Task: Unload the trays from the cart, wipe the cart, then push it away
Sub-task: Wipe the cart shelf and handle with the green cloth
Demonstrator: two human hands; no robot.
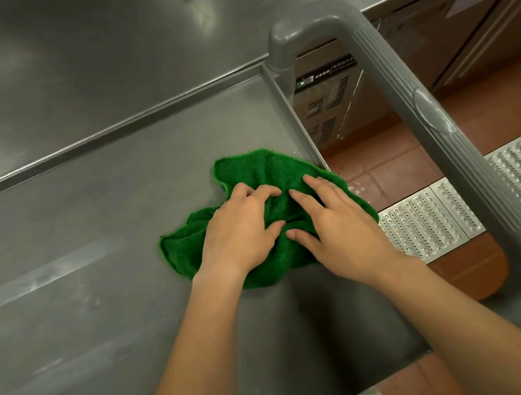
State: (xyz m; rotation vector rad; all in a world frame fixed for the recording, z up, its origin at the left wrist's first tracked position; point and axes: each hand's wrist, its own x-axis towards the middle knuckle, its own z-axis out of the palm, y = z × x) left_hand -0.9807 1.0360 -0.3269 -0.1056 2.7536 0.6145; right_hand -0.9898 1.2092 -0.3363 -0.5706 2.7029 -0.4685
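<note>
A crumpled green cloth point(258, 173) lies on the cart's steel top shelf point(90, 260), close to its right edge. Both of my hands press down on the cloth side by side. My left hand point(240, 228) has its fingers curled into the folds of the fabric. My right hand point(335, 219) lies flatter with fingers spread, thumb pinching the cloth. The cart's thick grey handle point(426, 107) loops around on the right. No trays show on the shelf.
A steel counter point(90, 53) runs along the far side of the cart, touching its edge. Under the counter stands a unit with a vented panel point(325, 100). On the right lies red tiled floor point(392, 171) with a perforated metal drain grate point(434, 213).
</note>
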